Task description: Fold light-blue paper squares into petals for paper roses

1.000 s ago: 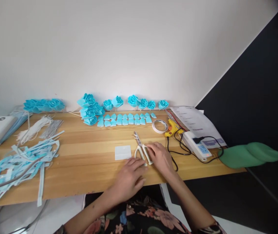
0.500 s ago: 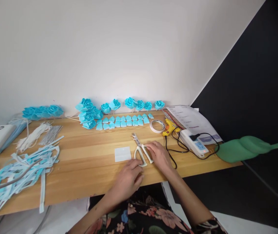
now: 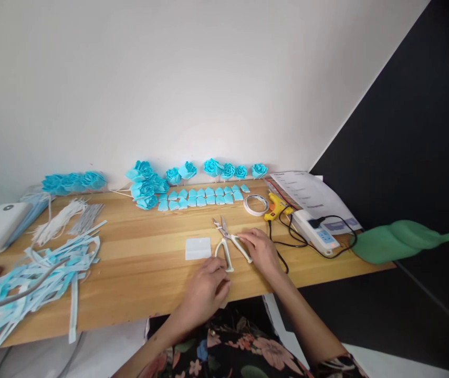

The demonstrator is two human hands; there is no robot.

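White-handled scissors lie on the wooden table with their blades apart, pointing away from me. A small whitish bit sits by the left blade. My right hand pinches the right handle near the pivot. The fingertips of my left hand are curled at the lower end of the left handle, partly hiding it. Below the left thumb a small pale edge shows, too little to name. Just left of the scissors lies a white rectangular sheet. Two rows of blue petal pieces lie beyond.
Blue flowers line the wall. A roll of white tape, a yellow glue gun, a power strip and cables occupy the right. At left are a heap of blue-white strips, wires and a white device.
The scissor blades have spread and the handles have moved further apart. My right hand has shifted slightly right with its handle. The view has turned a little to the left.
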